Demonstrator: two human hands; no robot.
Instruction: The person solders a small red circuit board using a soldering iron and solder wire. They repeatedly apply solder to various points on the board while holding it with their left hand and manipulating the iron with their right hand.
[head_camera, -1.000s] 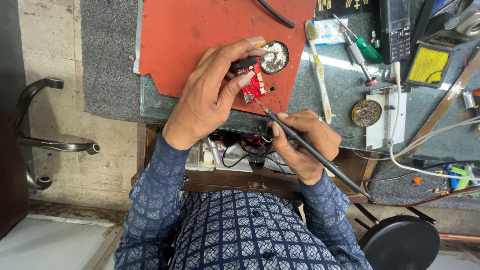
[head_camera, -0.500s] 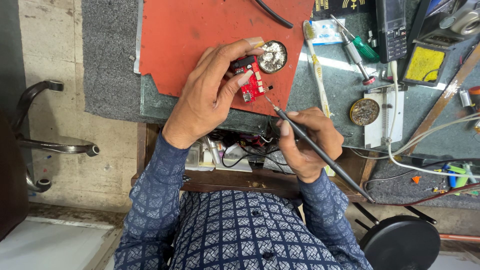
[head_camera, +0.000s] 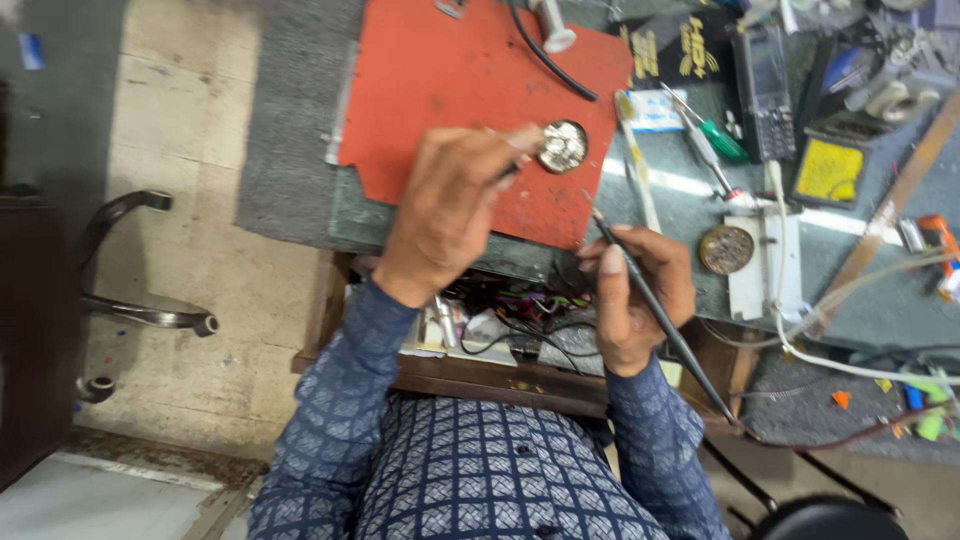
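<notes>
Soldering iron (head_camera: 655, 310) is gripped pen-like in the right hand (head_camera: 635, 300), at 5 o'clock of the red mat (head_camera: 450, 90). A round tin (head_camera: 563, 146) is touched by the left hand (head_camera: 450, 205), whose fingers are curled, hiding whatever is held. A green screwdriver (head_camera: 712, 140) lies at 3 o'clock.

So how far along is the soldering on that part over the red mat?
Soldering looks paused: the right hand holds the soldering iron with its tip lifted clear of the red mat. The left hand covers the work beside the round solder tin. Finished joints can't be seen.
</notes>
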